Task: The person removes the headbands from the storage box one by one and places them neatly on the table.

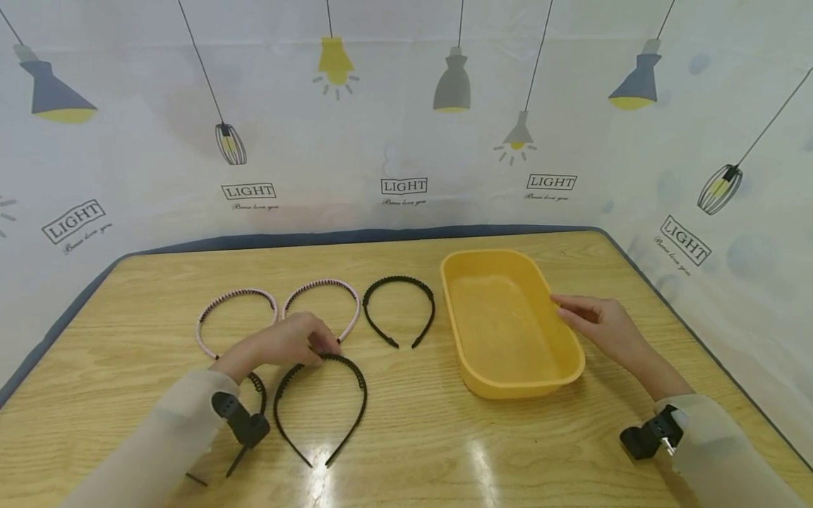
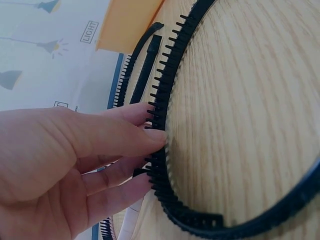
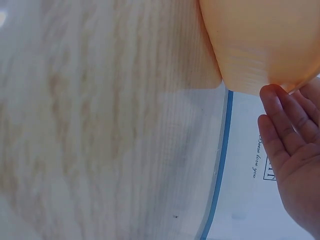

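Note:
My left hand [image 1: 295, 340] pinches the top of a black headband [image 1: 365, 395] between thumb and fingers. In the left wrist view the toothed band [image 2: 162, 95] passes under the thumb tip. The headband's open ends point toward me. Under my left forearm another black headband [image 1: 262, 395] is partly hidden. Beyond the hand are two pink headbands [image 1: 202, 331] [image 1: 357, 300], with a black headband [image 1: 399, 279] to their right. On the right stands a yellow plastic basin [image 1: 502, 310] with nothing in it. My right hand [image 1: 610, 331] holds its right rim, several fingers against the outer wall.
The wooden table [image 1: 406, 437] has a dark blue edge [image 1: 356, 236] along its back and sides. Behind it hangs a pale cloth [image 1: 356, 141] printed with lamps. Each wrist carries a black camera strap [image 1: 238, 416].

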Action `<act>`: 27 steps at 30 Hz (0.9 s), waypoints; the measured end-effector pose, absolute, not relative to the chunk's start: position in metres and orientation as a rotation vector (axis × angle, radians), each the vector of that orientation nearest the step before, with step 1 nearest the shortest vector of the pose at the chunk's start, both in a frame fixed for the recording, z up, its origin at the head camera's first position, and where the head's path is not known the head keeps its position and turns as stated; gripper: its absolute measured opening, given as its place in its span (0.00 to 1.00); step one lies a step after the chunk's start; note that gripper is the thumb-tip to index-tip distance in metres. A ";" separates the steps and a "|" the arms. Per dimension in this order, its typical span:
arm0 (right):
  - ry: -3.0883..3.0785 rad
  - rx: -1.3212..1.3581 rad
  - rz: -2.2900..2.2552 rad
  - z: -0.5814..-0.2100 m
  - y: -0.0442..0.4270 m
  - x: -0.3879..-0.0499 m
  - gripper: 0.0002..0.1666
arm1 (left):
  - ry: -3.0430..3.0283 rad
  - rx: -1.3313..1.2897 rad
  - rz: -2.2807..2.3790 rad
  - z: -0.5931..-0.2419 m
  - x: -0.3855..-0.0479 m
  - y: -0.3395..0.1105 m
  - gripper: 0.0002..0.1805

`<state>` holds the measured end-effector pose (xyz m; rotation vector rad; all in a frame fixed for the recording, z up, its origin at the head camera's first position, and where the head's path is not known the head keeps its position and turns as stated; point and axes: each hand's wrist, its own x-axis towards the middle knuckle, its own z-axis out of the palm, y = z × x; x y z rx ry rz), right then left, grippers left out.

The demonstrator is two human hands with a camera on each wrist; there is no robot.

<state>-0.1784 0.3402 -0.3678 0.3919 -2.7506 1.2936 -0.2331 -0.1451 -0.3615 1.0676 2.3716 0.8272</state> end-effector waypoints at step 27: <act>-2.826 0.410 1.108 -0.348 0.342 -0.186 0.22 | 2.557 0.957 0.879 -0.346 -0.231 -0.170 0.12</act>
